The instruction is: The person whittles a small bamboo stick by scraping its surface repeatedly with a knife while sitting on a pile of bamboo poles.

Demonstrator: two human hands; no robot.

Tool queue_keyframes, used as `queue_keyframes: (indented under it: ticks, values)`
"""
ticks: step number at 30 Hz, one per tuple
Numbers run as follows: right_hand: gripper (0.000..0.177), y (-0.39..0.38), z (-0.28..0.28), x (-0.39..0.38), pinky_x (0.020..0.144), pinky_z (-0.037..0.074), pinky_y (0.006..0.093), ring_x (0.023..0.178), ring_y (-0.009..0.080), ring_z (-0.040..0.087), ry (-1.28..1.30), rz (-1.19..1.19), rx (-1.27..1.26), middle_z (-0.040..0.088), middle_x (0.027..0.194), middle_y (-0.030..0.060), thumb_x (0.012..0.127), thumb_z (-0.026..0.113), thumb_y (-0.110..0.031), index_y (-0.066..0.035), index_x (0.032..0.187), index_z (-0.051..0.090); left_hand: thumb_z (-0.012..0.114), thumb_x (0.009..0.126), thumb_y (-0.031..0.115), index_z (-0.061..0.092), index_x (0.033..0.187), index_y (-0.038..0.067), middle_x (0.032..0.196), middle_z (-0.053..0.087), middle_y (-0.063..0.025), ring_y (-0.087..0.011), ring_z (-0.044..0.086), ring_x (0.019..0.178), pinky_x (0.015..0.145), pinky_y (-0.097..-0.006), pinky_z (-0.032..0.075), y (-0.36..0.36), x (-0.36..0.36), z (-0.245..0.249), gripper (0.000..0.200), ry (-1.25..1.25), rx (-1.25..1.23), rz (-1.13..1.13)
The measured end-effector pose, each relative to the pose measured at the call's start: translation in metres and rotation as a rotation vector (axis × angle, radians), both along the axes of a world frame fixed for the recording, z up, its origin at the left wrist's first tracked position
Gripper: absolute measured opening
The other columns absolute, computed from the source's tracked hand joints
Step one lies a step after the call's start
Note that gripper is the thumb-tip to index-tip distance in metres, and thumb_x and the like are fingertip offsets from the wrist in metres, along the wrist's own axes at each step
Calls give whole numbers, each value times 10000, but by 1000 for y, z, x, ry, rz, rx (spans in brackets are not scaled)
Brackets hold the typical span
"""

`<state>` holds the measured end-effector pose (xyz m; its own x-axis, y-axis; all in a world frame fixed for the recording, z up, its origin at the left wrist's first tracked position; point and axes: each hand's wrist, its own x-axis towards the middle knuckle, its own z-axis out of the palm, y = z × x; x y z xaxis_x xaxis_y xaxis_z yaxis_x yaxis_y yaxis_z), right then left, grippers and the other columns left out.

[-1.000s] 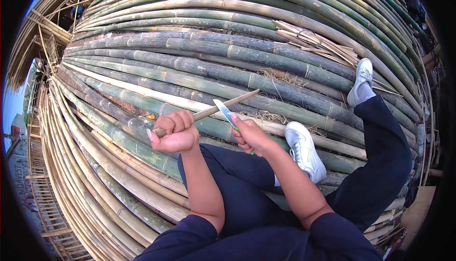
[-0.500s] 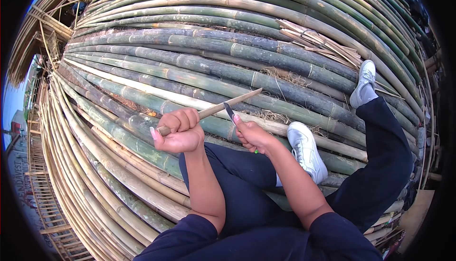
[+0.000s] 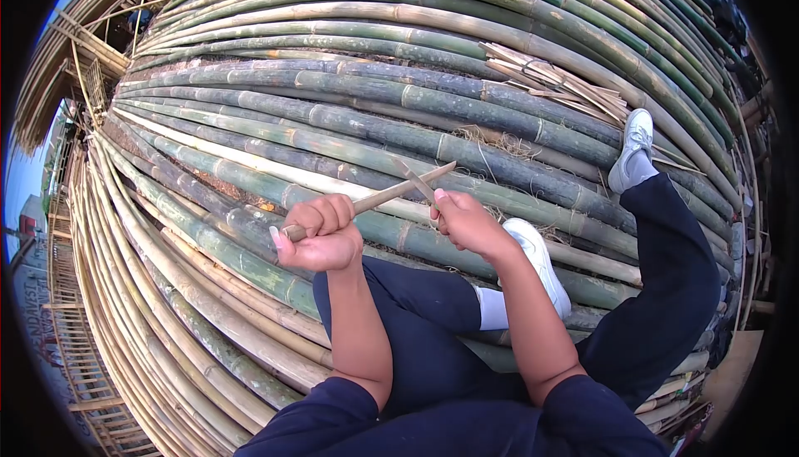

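Observation:
My left hand [image 3: 319, 232] is closed around one end of a bamboo strip [image 3: 387, 196], which points away to the upper right and narrows toward its far end. In my right hand [image 3: 466, 220] is a knife with a green handle end showing at the fingers; its blade [image 3: 422, 181] crosses the strip close to the strip's far end. Blade and strip form an X in this view. Both hands are held above my bent leg, over the bamboo poles [image 3: 358, 153].
Long green and tan bamboo poles cover the ground all around me. A tied bundle of split bamboo sticks [image 3: 553, 78] lies at the upper right, near my white shoe [image 3: 637, 136]. Wood shavings [image 3: 499, 142] are scattered between poles. A bamboo structure [image 3: 87, 41] stands at the upper left.
My right hand has moved right and slightly up along the strip, turning the knife so its blade shows broader. The strip has shifted slightly; my left hand keeps its grip.

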<state>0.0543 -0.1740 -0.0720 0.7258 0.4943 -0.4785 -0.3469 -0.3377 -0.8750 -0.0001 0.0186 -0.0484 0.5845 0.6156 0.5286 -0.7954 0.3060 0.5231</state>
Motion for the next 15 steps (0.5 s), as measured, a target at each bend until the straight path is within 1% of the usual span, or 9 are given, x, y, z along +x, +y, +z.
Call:
queue_keyframes:
  ticks: [1,2,4,5,7,8,10,11,15]
  values:
    - [282,-3,15,0,539,397,310,611,120,461,-98,41,-61,499,701,43,1034,412,-294,-39,1026,534,343,951,528,234,578,142,448,178,13,-118,121,396,403,-300,123,-7,0,3,547,4,24,-6]
    - [282,-5,22,-4,539,397,310,611,120,461,-98,39,-63,499,701,43,1034,412,-294,-39,1026,534,343,951,528,234,578,142,448,178,13,-118,121,396,403,-300,123,-13,1,5,547,3,23,-7]
    - [226,-9,32,-17,570,433,371,632,238,531,-479,35,-35,555,743,141,1003,496,-220,-1,1033,543,343,951,529,239,581,139,453,190,11,-119,136,398,400,-303,133,-24,2,8,548,4,70,-7]
    - [226,-9,42,-21,570,433,371,632,238,531,-481,32,-36,555,743,141,1003,496,-220,-1,1033,543,341,954,525,243,582,131,457,200,8,-121,149,398,400,-305,142,-28,2,8,551,1,83,0]
    - [202,-6,62,-31,725,461,516,862,436,632,-719,49,-101,643,899,284,976,524,-158,37,1019,552,344,953,525,246,582,128,458,203,8,-122,153,396,401,-304,144,-36,1,10,553,-2,84,-4]
    - [202,-3,70,-38,725,461,516,862,436,632,-718,47,-101,643,899,284,976,524,-158,37,1019,552,348,953,526,249,582,124,460,205,7,-122,157,395,402,-303,145,-38,1,10,555,-5,86,-7]
    - [208,3,82,-51,647,473,514,727,443,635,-659,-15,-206,632,737,264,976,537,-155,53,968,543,356,947,520,248,583,122,462,206,8,-123,163,394,403,-303,147,-39,0,10,550,-7,97,-20]
    - [239,5,84,-57,560,486,489,611,426,631,-742,-12,-250,607,616,228,984,526,-166,55,895,535,365,942,514,248,585,119,464,207,8,-124,168,393,403,-303,148,-39,0,11,545,-11,106,-31]
    - [281,10,89,-73,506,525,431,560,354,656,-826,52,-385,624,615,200,998,506,-198,30,836,531,390,921,484,249,579,116,455,212,4,-127,177,381,397,-303,150,-37,0,13,522,-28,103,-54]
